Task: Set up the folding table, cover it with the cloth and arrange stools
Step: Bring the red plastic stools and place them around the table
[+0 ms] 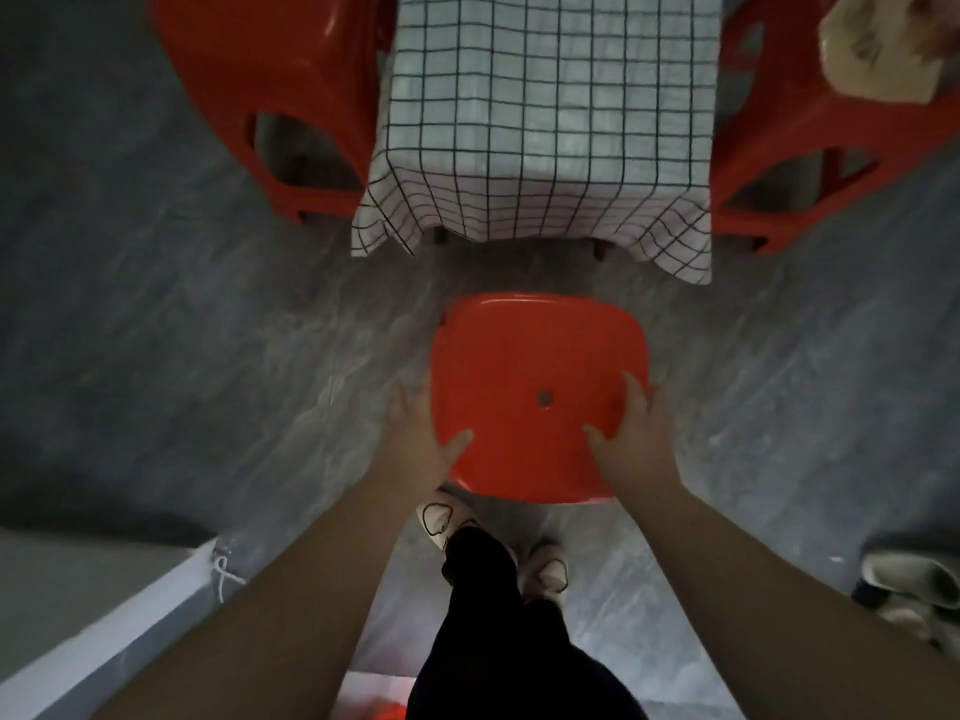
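Note:
A red plastic stool (540,366) sits just in front of the table, seen from above, its seat with a small hole in the middle. My left hand (423,433) grips its left edge, thumb on the seat. My right hand (631,433) grips its right edge the same way. The folding table stands beyond it, covered by a white cloth (545,122) with a dark grid pattern that hangs over the near end. Another red stool (270,90) stands at the table's left side and a third red stool (779,163) at its right side.
The floor (182,330) is grey stone. My feet in light shoes (447,522) are right behind the held stool. A pale box or ledge (93,615) lies at lower left, grey slippers (904,579) at lower right, and a beige object (883,49) at top right.

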